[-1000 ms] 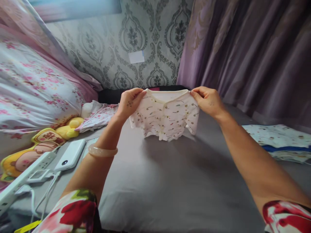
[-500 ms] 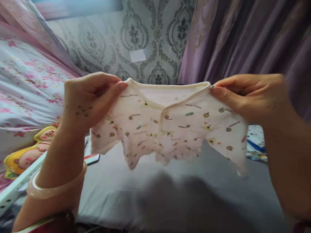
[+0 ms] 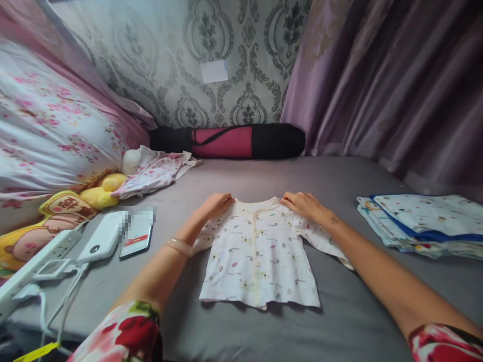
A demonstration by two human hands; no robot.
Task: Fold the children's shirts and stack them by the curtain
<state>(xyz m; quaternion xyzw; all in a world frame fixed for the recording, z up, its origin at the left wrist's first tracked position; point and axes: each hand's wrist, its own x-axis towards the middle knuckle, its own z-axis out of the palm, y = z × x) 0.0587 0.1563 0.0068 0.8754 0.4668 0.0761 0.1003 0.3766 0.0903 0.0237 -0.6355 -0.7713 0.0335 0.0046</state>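
A small white baby shirt with a scattered print and a buttoned front lies spread on the grey sheet, collar away from me. My left hand pinches its left shoulder beside the neckline. At the opposite shoulder, my right hand has its fingers closed on the cloth. Both sleeves slant outward, partly covered by my forearms. The hem lies nearest to me, a little uneven.
On the right sits a stack of folded printed cloths. To the left are a phone, a white power bank, a power strip with cables, and a crumpled garment. A black and pink roll bag lies along the wall.
The shirt has gone from being held up in the air to lying flat on the sheet. Both hands have moved down and away with it, still gripping the shoulders.
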